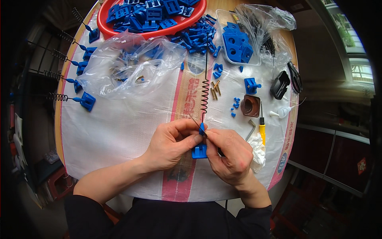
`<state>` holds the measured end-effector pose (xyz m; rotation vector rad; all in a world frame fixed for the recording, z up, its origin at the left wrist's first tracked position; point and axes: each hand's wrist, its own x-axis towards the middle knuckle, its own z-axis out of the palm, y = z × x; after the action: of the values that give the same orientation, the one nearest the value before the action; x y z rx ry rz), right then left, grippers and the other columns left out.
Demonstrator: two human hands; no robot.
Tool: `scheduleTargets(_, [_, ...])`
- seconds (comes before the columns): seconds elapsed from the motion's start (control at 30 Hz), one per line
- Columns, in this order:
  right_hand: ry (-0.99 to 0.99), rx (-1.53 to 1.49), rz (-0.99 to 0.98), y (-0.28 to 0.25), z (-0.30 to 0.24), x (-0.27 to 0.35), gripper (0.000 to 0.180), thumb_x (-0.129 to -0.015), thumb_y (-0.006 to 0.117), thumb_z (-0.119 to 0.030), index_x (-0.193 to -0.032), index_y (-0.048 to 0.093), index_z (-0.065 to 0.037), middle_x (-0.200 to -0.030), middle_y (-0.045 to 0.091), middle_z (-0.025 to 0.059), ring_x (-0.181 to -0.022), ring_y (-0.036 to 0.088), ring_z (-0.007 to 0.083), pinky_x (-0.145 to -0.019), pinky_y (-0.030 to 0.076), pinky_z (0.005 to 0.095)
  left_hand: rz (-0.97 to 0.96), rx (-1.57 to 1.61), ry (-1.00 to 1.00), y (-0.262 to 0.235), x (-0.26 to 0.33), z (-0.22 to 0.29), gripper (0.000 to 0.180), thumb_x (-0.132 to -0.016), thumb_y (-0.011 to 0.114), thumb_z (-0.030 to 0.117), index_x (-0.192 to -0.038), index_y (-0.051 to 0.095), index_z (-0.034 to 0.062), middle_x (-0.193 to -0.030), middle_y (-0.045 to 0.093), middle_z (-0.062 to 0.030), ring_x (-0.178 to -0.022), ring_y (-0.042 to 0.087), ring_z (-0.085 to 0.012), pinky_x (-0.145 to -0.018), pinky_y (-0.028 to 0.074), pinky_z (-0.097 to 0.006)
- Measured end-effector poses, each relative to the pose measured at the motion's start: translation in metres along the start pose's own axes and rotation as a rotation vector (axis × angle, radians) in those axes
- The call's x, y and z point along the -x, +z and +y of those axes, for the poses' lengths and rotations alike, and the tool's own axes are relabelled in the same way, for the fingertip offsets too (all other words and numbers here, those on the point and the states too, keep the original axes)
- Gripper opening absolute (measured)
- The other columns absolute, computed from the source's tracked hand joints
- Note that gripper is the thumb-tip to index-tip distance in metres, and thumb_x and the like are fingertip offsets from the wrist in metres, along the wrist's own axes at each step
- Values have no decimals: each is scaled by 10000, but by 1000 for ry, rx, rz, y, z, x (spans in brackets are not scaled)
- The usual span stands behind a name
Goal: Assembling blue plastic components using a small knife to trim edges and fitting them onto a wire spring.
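Left hand (169,145) and right hand (229,153) closed, pinching blue bracket (199,150); spring (204,97) runs up from it. Bracket light, rigid; spring floppy. Judged best gripped by the bracket's flat sides.

A red bowl (104,24) of blue parts, a yellow-handled screwdriver (262,128), black scissors (295,77).

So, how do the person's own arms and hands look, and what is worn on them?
Both hands are bare: the left hand and the right hand have no gloves, rings or watch that I can see. The forearms are uncovered too. Dark navy sleeves are pushed up toward the elbows on both arms. No markings are visible.
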<state>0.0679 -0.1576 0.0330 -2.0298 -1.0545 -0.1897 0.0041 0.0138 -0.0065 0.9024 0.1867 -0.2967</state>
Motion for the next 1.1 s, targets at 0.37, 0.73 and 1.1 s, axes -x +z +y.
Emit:
scheduleTargets(0.37, [-6, 1, 19, 1, 0, 0, 257, -707, 698, 101, -951, 653, 36, -843, 684, 138, -721, 683, 276, -614, 550, 334, -3, 10, 10, 2, 1, 2, 255, -941, 611, 44, -1189, 597, -12, -1086, 667, -78, -1014, 635, -136, -907, 520, -285])
scheduleTargets(0.73, [-28, 13, 0, -2, 1, 0, 260, -706, 693, 108, -953, 649, 40, -843, 683, 140, -721, 685, 273, -622, 554, 336, -2, -19, 15, 2, 0, 1, 239, -944, 605, 43, -1175, 599, -16, -1075, 668, -76, -1014, 635, -133, -900, 523, -284])
scheduleTargets(1.1, [526, -105, 535, -98, 4, 21, 145, -921, 530, 39, -1063, 558, 52, -865, 606, 88, -702, 583, 103, -565, 480, 219, -10, 56, -67, 0, 0, 3, 306, -988, 532, 92, -1257, 510, -51, -1037, 684, -126, -919, 642, -116, -772, 549, -248])
